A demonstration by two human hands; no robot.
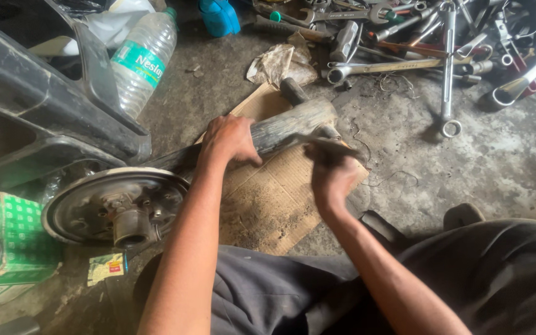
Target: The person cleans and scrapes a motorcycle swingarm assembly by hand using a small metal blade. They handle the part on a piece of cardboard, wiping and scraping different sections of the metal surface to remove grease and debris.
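Observation:
A dirty axle shaft (293, 124) with a round hub plate (116, 208) at its near-left end lies across a piece of cardboard (274, 198) on the concrete floor. My left hand (227, 141) grips the shaft around its middle. My right hand (332, 177) is closed on a thin dark tool (324, 144), blurred, whose tip rests against the shaft near its far end. A black hammer head (293, 91) lies just beyond the shaft.
Several spanners and wrenches (448, 68) are piled at the top right. A plastic water bottle (142, 59) leans by a black vehicle part (51, 105) on the left. A green box (7, 248) sits bottom left. A dirty rag (280, 65) lies near the tools.

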